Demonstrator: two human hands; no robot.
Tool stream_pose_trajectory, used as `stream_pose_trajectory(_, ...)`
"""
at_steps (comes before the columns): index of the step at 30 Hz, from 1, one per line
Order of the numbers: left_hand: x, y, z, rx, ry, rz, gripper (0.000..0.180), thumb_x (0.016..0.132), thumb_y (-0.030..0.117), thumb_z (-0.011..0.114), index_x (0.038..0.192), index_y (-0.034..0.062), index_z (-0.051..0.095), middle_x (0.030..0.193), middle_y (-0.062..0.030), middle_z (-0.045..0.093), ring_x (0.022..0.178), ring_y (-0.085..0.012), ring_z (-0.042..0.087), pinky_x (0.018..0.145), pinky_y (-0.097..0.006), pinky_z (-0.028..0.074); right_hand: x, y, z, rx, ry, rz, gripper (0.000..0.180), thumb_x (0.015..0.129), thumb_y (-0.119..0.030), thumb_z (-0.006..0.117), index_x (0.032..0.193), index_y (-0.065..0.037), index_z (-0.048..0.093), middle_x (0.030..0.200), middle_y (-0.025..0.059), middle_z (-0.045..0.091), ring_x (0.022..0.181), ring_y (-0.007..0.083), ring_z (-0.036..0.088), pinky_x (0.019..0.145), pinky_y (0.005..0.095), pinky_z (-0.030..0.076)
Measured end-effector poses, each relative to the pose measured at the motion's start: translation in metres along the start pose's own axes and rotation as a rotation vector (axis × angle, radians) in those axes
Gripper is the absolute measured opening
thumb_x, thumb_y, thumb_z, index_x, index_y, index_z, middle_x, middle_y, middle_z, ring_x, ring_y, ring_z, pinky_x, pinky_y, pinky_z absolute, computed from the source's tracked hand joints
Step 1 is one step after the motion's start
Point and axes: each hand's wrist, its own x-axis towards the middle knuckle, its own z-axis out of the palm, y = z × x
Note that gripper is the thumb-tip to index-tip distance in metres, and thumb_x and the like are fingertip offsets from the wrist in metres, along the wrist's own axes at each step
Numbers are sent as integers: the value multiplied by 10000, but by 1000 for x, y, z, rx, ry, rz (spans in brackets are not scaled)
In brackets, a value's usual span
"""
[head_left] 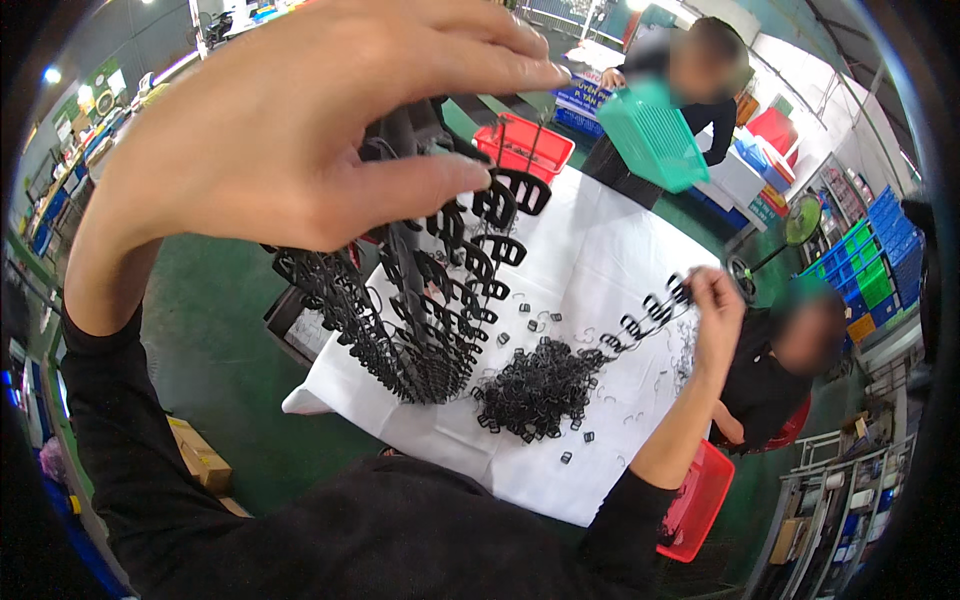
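While the left hand is raised close to the camera, its thumb and fingers pinch the top of a bunch of black buckle strings that hangs over the white table. Farther out, the right hand grips a short string of buckles, fingers closed on its end, above a loose buckle pile

red baskets — teal crate | cardboard box — green floor
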Motion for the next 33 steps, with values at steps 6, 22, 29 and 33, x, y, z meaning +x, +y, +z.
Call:
stream_pose_trajectory(6,1,-4,14,4,193,59,599,654,-26,727,1231,36,578,1238,-172,565,1126,-339,567,934,-384,470,-39,56,51,-552,-278,227,359,746,-35,684,1103,-36,654,969,74,680,828,187,638,762,283,487)
stream_pose_trajectory(22,2,-4,9,-132,56,133,569,678,8,707,1231,3,574,1214,-185,552,1136,-356,525,970,-434,421,12,-206,121,454,-316,-212,148,890,20,579,1007,69,654,825,108,682,760,146,657,716,249,512)
stream_pose_trajectory(29,-1,-3,15,-114,107,161,584,683,-10,689,1251,-9,554,1209,-195,549,1119,-360,515,966,-427,410,-1,-185,102,445,-102,-202,121,877,4,591,934,57,684,807,90,675,721,124,642,668,236,505)
stream_pose_trajectory(33,0,0,16,-92,133,124,588,674,-31,689,1245,-6,555,1211,-196,552,1103,-361,527,949,-417,423,-1,-174,92,354,-262,-91,136,874,3,607,963,75,680,854,117,688,781,156,666,712,257,520)
